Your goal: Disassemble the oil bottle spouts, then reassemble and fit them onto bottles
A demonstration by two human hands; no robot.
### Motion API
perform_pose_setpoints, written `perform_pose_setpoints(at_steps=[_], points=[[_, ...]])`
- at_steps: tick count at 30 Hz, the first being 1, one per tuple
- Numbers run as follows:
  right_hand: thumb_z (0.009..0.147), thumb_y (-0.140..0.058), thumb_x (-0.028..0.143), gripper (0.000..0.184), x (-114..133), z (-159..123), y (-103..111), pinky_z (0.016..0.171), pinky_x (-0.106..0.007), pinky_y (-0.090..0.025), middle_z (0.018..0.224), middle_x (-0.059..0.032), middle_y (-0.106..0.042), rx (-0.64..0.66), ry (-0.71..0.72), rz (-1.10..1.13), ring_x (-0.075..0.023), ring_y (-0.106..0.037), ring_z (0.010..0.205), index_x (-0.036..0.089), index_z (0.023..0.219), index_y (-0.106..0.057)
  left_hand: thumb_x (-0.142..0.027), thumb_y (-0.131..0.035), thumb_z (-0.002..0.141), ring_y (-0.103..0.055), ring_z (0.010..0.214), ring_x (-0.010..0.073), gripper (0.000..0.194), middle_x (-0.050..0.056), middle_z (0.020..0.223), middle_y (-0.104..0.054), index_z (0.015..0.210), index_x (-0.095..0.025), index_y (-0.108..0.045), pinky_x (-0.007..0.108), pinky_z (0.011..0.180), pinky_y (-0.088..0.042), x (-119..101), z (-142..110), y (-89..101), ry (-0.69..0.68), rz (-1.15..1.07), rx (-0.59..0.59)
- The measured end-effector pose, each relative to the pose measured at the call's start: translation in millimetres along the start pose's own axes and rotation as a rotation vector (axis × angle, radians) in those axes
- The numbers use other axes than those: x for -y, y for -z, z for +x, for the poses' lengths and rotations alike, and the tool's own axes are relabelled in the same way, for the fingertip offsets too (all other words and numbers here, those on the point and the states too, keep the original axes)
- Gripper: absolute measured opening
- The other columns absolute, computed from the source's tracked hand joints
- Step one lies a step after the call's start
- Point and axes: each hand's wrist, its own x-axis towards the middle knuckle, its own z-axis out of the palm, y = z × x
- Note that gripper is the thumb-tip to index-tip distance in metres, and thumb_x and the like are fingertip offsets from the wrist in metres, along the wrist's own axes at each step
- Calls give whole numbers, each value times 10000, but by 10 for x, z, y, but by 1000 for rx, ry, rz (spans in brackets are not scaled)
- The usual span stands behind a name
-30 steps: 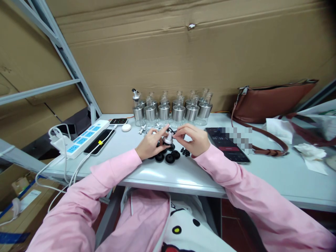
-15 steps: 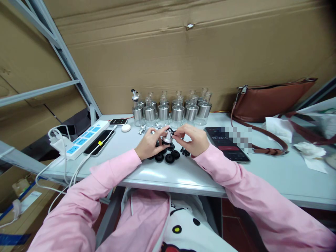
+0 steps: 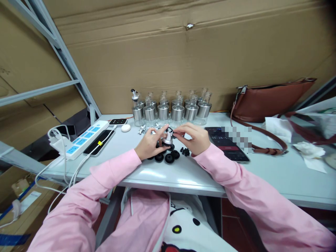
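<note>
My left hand [image 3: 149, 144] grips a silver pour spout [image 3: 167, 138] with a black base, thumb below and index finger along its top. My right hand [image 3: 195, 139] pinches the black flap at the spout's tip between thumb and fingers; the exact contact is too small to make out. Below the hands lie several round black rubber stoppers [image 3: 169, 158]. A cluster of tiny black pieces [image 3: 185, 151] lies beside my right hand. Behind my left hand are small silver spout parts [image 3: 142, 130], partly hidden by the fingers.
Rows of glass bottles with steel sleeves [image 3: 177, 112] stand at the back; the leftmost carries a fitted pour spout [image 3: 134, 95]. On the left are a power strip [image 3: 86, 138], phone [image 3: 99, 142] and cables. A larger phone [image 3: 228, 147], brown bag [image 3: 270, 101] and tissues [image 3: 309, 150] lie right.
The black flap at the spout's tip now stands more upright between my hands. My right hand has shifted very slightly; my left hand keeps its hold.
</note>
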Motion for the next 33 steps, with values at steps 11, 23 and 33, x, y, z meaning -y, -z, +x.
perform_pose_setpoints(at_steps=[11, 23, 33], points=[[808, -566, 159, 63, -4, -1, -7, 551, -200, -500, 721, -32, -645, -2, 62, 38, -89, -591, 560, 173, 788, -624, -371, -584, 818, -592, 625, 118, 724, 21, 953, -687, 1393, -214, -173, 363, 851, -362, 3, 1, -2, 27, -15, 17], [742, -615, 270, 152, -26, 5, -17, 562, -268, -505, 618, -21, -631, 83, -504, 469, -121, -593, 541, 142, 812, -656, -318, -555, 839, -598, 637, 115, 564, 57, 1061, -663, 1321, -203, -286, 374, 881, -335, -24, 19, 39, 49, -39, 42], [604, -731, 400, 294, -71, 7, -41, 624, -300, -531, 698, -36, -682, 134, -692, 684, -139, -620, 619, 158, 760, -670, -306, -578, 823, -606, 626, 113, 523, 44, 1023, -678, 1265, -191, -323, 378, 886, -319, -18, 8, 36, 71, -64, 44]])
